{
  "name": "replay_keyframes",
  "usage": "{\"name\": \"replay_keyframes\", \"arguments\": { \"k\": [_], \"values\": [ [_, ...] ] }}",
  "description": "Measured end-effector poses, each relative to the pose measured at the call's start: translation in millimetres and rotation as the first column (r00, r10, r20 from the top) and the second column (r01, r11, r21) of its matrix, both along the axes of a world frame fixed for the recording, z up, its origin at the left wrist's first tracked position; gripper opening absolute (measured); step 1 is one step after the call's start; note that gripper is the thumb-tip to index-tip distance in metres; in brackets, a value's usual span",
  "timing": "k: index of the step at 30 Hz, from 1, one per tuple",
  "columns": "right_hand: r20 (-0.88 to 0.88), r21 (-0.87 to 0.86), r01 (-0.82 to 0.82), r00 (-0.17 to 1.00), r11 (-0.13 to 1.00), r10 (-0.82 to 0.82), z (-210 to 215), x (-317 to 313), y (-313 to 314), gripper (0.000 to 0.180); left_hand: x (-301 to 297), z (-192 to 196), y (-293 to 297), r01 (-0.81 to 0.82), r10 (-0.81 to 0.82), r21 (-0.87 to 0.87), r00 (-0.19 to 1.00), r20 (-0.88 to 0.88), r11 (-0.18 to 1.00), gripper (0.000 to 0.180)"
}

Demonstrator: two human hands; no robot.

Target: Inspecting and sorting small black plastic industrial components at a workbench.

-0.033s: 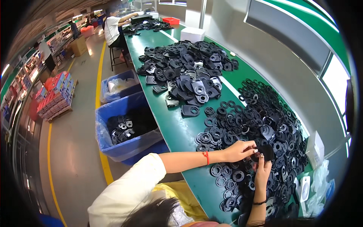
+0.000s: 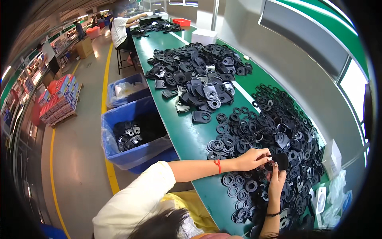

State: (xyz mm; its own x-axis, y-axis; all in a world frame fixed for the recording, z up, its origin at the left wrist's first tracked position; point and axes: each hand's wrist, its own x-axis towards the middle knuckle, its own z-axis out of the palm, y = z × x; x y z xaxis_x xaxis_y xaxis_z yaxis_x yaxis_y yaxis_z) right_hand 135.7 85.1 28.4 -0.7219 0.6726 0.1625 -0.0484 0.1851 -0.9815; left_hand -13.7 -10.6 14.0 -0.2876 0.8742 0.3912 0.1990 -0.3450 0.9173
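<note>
Both my hands meet over a spread heap of black rings (image 2: pixel 238 143) on the green tabletop (image 2: pixel 183 137). Between them is a flat black plastic part (image 2: pixel 282 159) with one rounded end. My left hand (image 2: pixel 254 159) comes in from the left and pinches its near edge. My right hand (image 2: pixel 277 179) reaches up from below, thumb and fingers pressed on the same part. Fingers cover much of it, so any ring set in it cannot be made out. Farther along lies a pile of black housing pieces with round holes (image 2: pixel 195 75); one piece (image 2: pixel 201 116) sits apart at its near edge.
Left of the table stands a lined blue bin (image 2: pixel 131 159) with black pieces inside, and behind it a smaller blue bin (image 2: pixel 129 101). White boxes (image 2: pixel 204 37) edge the table's right side. A co-worker (image 2: pixel 119 32) sits at the far end. A loaded pallet (image 2: pixel 59 99) stands across the aisle.
The whole view has shifted very slightly. My hands keep the same hold on the black part.
</note>
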Motion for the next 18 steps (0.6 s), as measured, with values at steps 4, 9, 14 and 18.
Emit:
{"name": "replay_keyframes", "arguments": {
  "k": [4,9,14,18],
  "values": [
    [0.03,0.026,0.014,0.999,1.0,-0.015,-4,1,4,0.025,0,-1,4,-0.01,0.005,0.06,0.995,0.096,0.998,0.02],
    [0.119,0.123,-0.071,0.991,0.99,0.056,-10,2,10,0.025,-1,-10,10,-0.053,0.053,0.075,0.999,0.003,0.996,0.022],
    [0.042,-0.131,-0.064,0.997,0.989,0.07,-13,3,8,0.018,-2,-13,12,0.057,-0.062,0.035,0.985,0.163,0.998,0.023],
    [0.058,-0.186,-0.141,0.986,0.972,0.154,-13,4,8,0.02,-2,-17,13,0.082,-0.089,0.042,0.977,0.195,0.996,0.024]
  ]
}}
